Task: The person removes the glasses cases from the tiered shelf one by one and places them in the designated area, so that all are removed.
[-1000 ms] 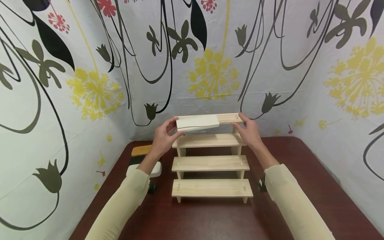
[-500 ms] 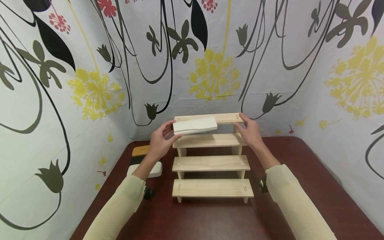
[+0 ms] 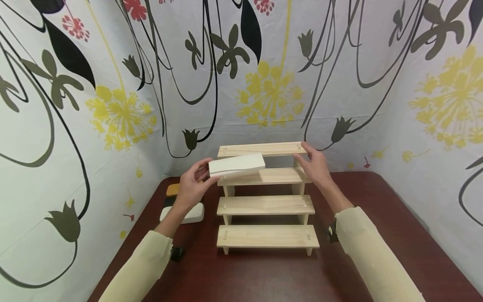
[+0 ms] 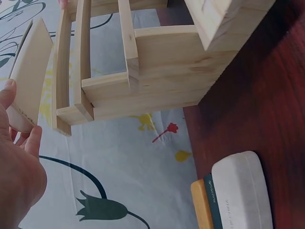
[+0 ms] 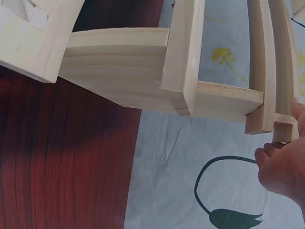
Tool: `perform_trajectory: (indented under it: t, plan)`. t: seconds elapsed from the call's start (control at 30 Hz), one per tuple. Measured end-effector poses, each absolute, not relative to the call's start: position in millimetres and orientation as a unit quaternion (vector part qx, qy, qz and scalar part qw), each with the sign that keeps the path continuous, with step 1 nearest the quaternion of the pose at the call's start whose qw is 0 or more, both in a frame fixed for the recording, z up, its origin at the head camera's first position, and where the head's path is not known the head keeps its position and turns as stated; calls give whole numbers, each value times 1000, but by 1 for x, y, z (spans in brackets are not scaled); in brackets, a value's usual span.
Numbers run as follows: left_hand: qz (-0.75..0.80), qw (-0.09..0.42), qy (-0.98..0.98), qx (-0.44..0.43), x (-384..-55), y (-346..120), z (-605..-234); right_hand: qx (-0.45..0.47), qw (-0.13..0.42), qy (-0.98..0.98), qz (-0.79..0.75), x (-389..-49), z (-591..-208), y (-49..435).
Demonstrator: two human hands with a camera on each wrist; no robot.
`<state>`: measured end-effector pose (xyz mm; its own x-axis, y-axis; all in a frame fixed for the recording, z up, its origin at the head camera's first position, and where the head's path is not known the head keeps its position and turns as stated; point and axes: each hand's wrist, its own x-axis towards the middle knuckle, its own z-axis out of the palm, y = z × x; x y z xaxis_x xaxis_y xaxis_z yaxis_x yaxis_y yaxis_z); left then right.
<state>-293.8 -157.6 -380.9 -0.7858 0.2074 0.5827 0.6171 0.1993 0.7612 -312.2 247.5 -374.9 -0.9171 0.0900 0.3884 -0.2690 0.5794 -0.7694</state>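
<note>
A small tiered wooden rack (image 3: 265,205) with several shelf boards stands on the table. My left hand (image 3: 193,184) grips the left end of a white, flat, oblong case (image 3: 237,165), thumb in front and fingers behind. That case is held slightly tilted, in front of the top shelf board (image 3: 260,149) and above the board below. In the left wrist view the case (image 4: 31,76) shows a dark seam along one long edge; it is apart from the rack. My right hand (image 3: 314,167) holds the right end of the top board between thumb and fingers, also seen by the right wrist camera.
Left of the rack, on the dark red table (image 3: 264,277), lie a white rounded case (image 4: 240,191), a dark green case (image 4: 213,200) and an orange-brown case (image 4: 202,205), side by side. A flower-printed cloth (image 3: 264,42) hangs behind and at both sides.
My left hand has drawn the white case off the top board, toward me, down and to the left. The right hand keeps its hold on the board's end.
</note>
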Motion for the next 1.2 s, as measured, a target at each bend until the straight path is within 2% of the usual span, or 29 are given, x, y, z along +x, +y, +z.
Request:
perform_trajectory:
  t: [0.47, 0.77, 1.07, 1.2]
  plan:
    - [-579, 180, -750, -265, -277, -190, -394, 64, 164, -860, 478, -310, -381, 256]
    - [-573, 201, -757, -240, -267, -212, -403, 82, 149, -859, 482, -308, -387, 263]
    - [-575, 197, -766, -210, -252, -234, -417, 109, 163, -862, 467, -298, -398, 266]
    - [-576, 199, -768, -197, -246, -242, -424, 103, 137, -876, 450, -290, -402, 268]
